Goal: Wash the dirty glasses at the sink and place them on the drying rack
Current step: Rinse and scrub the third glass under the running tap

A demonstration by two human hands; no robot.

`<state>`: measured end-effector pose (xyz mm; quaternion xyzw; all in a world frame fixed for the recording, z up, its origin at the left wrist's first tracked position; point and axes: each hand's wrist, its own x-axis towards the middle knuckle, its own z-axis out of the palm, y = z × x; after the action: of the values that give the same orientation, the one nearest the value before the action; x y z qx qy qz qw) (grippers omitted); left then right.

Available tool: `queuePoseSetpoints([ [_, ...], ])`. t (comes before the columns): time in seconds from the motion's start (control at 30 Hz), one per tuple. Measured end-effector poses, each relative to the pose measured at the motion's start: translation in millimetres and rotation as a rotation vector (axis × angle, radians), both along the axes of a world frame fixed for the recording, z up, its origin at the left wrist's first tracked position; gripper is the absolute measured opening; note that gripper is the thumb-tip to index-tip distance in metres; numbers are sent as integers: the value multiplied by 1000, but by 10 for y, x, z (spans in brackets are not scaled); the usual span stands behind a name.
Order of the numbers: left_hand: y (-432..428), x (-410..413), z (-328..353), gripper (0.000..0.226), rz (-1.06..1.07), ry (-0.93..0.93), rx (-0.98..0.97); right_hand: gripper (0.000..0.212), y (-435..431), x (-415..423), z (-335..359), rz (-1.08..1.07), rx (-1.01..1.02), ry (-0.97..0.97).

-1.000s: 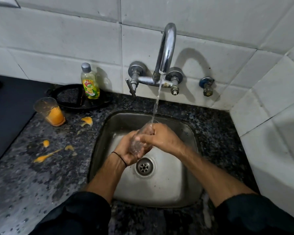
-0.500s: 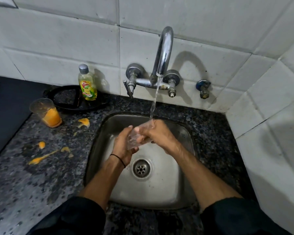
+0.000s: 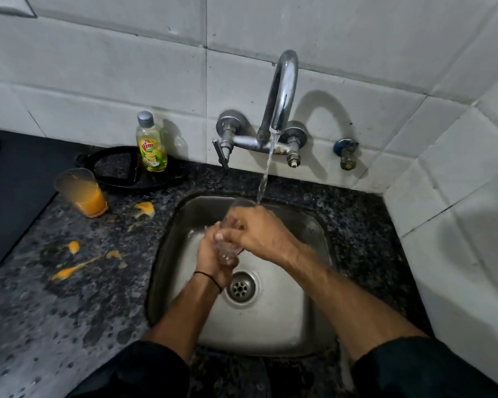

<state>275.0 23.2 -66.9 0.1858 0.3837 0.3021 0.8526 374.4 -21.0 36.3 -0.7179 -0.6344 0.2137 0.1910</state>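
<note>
Two hands closed around one clear glass [image 3: 233, 225] over a steel sink [image 3: 308, 320], under water running from a chrome tap [image 3: 282, 90]: left hand [image 3: 213, 254] gripping the base, right hand [image 3: 259, 234] wrapped over the upper wall. Left on the speckled surface [image 3: 69, 311]: second glass [image 3: 82, 193] holding orange liquid, orange spills [image 3: 66, 272], dish-soap bottle [image 3: 151, 145].

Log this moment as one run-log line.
step: rinsing | left hand and right hand: hold clear glass under running tap over sink | pending: orange-stained glass on counter
</note>
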Motion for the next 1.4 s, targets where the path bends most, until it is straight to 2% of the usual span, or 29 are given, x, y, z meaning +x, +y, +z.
queuePoseSetpoints([
  [0.1,232,-128,67,42,-443,91,-160,23,-88,149,160,369,-160,-217],
  [0.13,269,-147,84,48,-537,144,-165,25,-86,206,197,442,-205,-263],
  [0.2,287,-129,155,47,-569,129,-119,27,-59,311,194,509,-243,-297],
  [0.27,250,-82,220,41,-433,31,-50,22,-73,381,137,389,-227,-156],
  [0.33,173,-47,239,38,-258,-13,47,15,-100,347,60,140,-158,192],
  [0.4,88,-19,203,33,-137,30,140,17,-122,199,19,-159,-42,567],
  [0.47,68,-25,171,33,-75,104,172,27,-109,97,6,-352,35,672],
  [0.5,87,-45,186,33,-105,124,149,29,-112,73,14,-347,34,646],
  [0.57,180,-137,205,31,-256,111,32,23,-167,114,31,-92,-26,473],
  [0.63,286,-232,228,26,-411,103,-67,22,-201,184,39,301,-110,91],
  [0.67,321,-258,218,27,-462,127,-54,26,-191,225,-19,449,-109,-95],
  [0.7,339,-274,211,29,-482,132,-18,30,-170,256,-83,504,-90,-212],
  [0.73,331,-276,210,30,-445,102,15,34,-159,265,-136,485,-60,-247],
  [0.77,312,-256,182,32,-361,26,28,35,-156,256,-184,420,-31,-199],
  [0.8,270,-222,184,37,-249,-65,25,34,-169,200,-187,314,-14,-70],
  [0.83,223,-173,162,42,-140,-135,21,28,-173,100,-178,154,0,142],
  [0.9,123,-90,125,45,22,-161,27,16,-160,-188,-175,-213,38,573],
  [0.93,76,-57,118,46,53,-159,32,12,-143,-296,-187,-345,61,680],
  [1.0,45,-47,114,48,66,-158,16,23,-150,-394,-164,-356,38,702],
  [1.03,65,-68,105,49,63,-157,4,30,-189,-391,-133,-257,-19,657],
  [1.07,104,-92,95,50,46,-139,-3,37,-228,-329,-112,-92,-80,529],
  [1.13,177,-115,137,59,-11,-117,-50,53,-287,-122,-154,239,-137,-32],
  [1.2,235,-96,129,63,-45,-111,-157,52,-350,-37,-203,343,-47,-606],
  [1.23,242,-90,147,62,-42,-69,-201,45,-370,-45,-226,341,37,-758],
  [1.3,268,-78,133,55,-41,13,-239,34,-401,-81,-319,341,129,-749],
  [1.4,198,-52,157,46,-130,105,-199,29,-341,-135,-353,312,31,-394],
])
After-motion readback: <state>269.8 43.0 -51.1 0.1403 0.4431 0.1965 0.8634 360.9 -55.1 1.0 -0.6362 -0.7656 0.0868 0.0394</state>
